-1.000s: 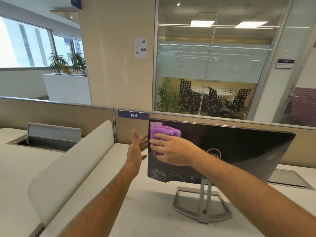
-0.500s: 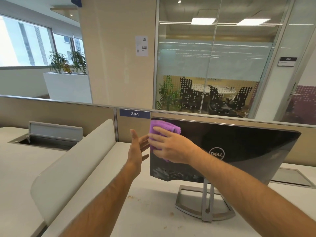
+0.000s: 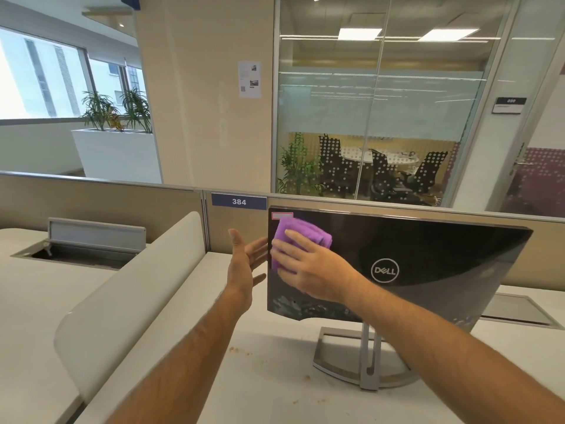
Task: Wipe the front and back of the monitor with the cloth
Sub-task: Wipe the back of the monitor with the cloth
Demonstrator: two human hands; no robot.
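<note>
The glossy black flat-panel monitor with a white logo (image 3: pixel 412 258) stands at centre right of the frame on a slim grey metal stand (image 3: pixel 367 359), its back turned to the camera; the folded purple microfibre cloth (image 3: pixel 301 234) lies against its upper left corner, just under a small pink-edged sticker (image 3: pixel 282 215). The right hand (image 3: pixel 308 267) presses the cloth flat with spread, nearly straight fingers, a pushing grip rather than a pinch; the left hand (image 3: pixel 244 264) is open, fingers reaching past the panel's left edge, contact hidden. The cloth looks soft and limp, best kept bunched under the palm; the panel looks thin, slick and top-heavy on that narrow stand over the white tabletop (image 3: pixel 260 377), so bracing its edge seems wise; hard pressure could tip or flex it.
</note>
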